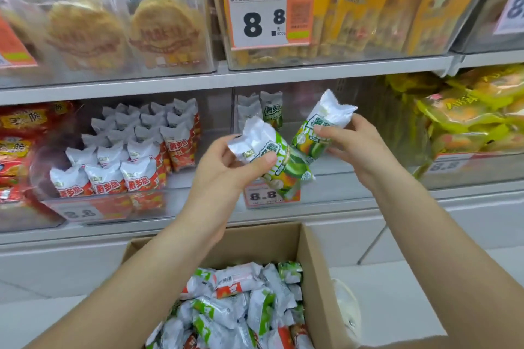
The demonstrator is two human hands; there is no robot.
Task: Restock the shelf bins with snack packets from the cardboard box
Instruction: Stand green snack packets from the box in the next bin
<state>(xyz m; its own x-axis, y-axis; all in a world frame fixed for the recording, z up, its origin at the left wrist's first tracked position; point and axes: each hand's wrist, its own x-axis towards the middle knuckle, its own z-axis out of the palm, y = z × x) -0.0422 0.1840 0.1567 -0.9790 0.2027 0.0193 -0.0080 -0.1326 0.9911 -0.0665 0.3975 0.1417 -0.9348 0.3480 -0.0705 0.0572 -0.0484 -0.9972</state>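
Observation:
My left hand (226, 167) grips a green-and-white snack packet (279, 159), tilted, in front of a clear shelf bin (354, 161). My right hand (351, 142) holds a second green-and-white packet (323, 122) a little higher, at the bin's mouth. Two like packets (262, 109) stand upright at the bin's back left. Below, an open cardboard box (314, 263) holds several green and red packets (243, 300).
Left of the green bin, a clear bin (119, 207) is filled with rows of red-and-white packets (136, 150). Yellow-green bags (467, 116) fill the bin to the right. The upper shelf carries bins of round biscuits (124, 31) and yellow sticks (368, 3).

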